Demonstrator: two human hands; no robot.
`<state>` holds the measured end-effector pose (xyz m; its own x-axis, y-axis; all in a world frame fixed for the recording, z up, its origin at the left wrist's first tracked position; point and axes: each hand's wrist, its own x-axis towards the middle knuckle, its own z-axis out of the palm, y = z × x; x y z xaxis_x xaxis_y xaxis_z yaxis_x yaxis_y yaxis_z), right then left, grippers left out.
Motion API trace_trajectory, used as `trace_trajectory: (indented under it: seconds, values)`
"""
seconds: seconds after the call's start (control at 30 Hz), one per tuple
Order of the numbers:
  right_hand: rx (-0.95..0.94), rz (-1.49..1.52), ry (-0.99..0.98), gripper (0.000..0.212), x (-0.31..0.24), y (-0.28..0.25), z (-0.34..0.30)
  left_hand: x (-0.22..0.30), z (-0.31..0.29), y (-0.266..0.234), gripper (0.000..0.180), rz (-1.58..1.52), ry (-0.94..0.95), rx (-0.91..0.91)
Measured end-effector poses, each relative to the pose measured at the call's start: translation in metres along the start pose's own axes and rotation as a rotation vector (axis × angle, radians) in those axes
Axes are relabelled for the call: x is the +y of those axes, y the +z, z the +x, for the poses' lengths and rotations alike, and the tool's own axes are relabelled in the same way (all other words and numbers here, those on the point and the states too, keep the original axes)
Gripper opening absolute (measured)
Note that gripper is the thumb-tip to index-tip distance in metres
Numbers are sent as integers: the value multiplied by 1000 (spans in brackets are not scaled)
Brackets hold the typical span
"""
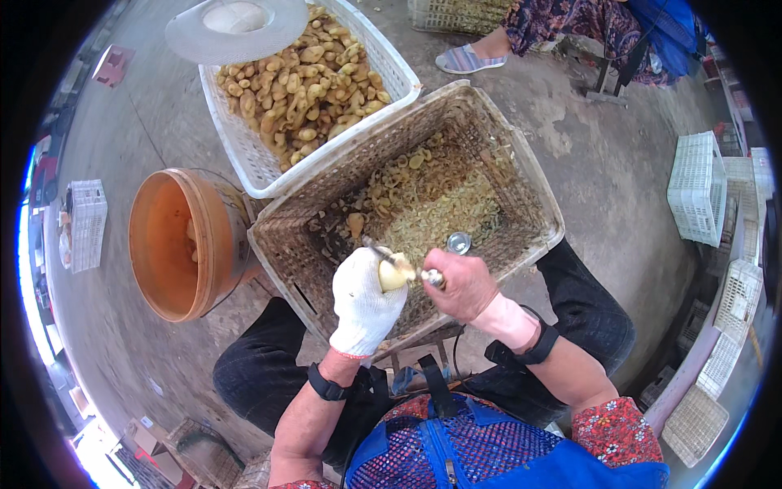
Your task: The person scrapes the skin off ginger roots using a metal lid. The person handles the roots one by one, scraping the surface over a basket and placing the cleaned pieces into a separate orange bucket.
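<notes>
My left hand point(368, 293), in a white knit glove, is closed around a peeled, pale yellow root vegetable point(393, 275) above the near side of a dirty plastic crate point(285, 191). My bare right hand point(463, 287) grips the handle of a small knife point(405, 266); its dark, narrow blade lies across the vegetable. Just beyond the right fingers shows a shiny round disc point(459, 243); whether it is part of something held, I cannot tell. Peelings and chopped scraps point(444, 200) cover the crate's floor.
A white crate point(236, 159) of yellow-brown knobby roots point(314, 90) stands beyond, a pale brimmed hat point(236, 31) over its corner. An orange bucket point(199, 244) is at left, a few pieces inside. Another person's foot point(472, 59) is at upper right. White crates point(697, 187) line the right.
</notes>
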<state>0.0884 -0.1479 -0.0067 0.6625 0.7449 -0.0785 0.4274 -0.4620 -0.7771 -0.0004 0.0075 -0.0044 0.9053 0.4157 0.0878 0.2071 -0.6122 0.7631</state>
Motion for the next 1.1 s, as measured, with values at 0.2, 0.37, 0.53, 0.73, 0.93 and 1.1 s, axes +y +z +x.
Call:
trace_trajectory:
  seconds: [0.2, 0.37, 0.53, 0.73, 0.93, 1.1]
  values:
    - [-56, -41, 14, 20, -2, 3, -6, 9, -3, 2, 39, 251, 142, 47]
    - [-132, -138, 208, 19, 24, 13, -4, 9, -5, 6, 38, 154, 152, 126]
    - [-191, -294, 494, 22, 65, -3, 16, 10, 2, -5, 28, -114, -19, 150]
    - [-111, 302, 560, 31, 55, -12, 41, 7, 1, -11, 32, -223, -89, 101]
    - [-76, 842, 272, 23, -25, 8, 32, -5, -6, -11, 34, 137, 20, -54]
    - [58, 641, 648, 10, 17, -7, 42, -5, -9, -14, 33, -241, -41, -18]
